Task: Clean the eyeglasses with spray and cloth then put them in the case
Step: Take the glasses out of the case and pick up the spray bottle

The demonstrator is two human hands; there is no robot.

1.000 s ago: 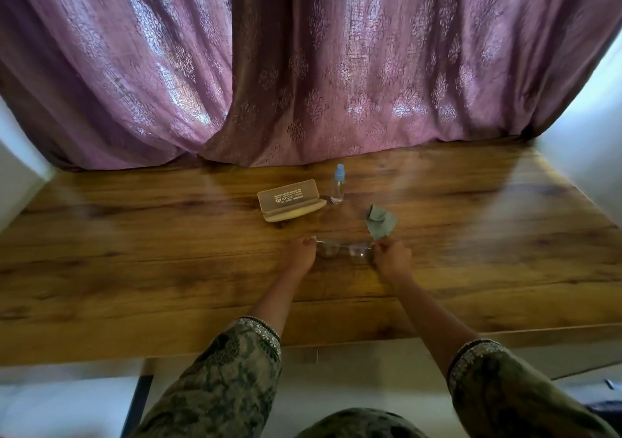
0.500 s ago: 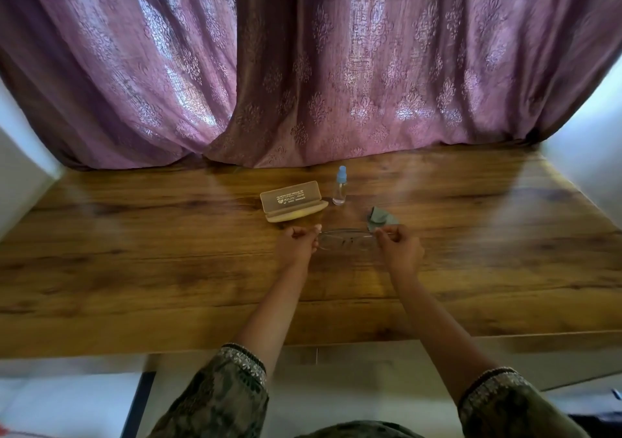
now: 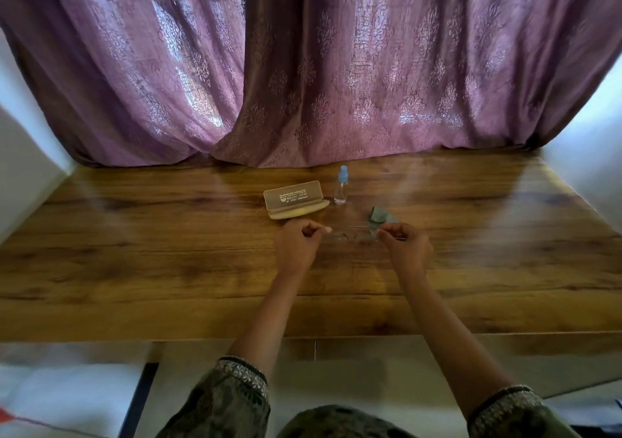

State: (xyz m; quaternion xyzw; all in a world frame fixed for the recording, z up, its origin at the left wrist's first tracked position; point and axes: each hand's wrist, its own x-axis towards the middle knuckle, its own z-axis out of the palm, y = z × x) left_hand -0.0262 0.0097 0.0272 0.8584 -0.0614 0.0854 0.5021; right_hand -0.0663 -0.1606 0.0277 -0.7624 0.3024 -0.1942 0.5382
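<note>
Now eyeglasses (image 3: 350,235) span between left hand (image 3: 298,247) and right hand (image 3: 405,249), each seemingly pinching one end.

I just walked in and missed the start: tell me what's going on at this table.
A person holds the eyeglasses at the wooden table, left hand and right hand each pinching one end with the fingers. Neither hand holds anything else. The spray bottle stands upright at the back, next to the beige glasses case, which appears open. The grey-green cloth lies crumpled just beyond the right hand.
</note>
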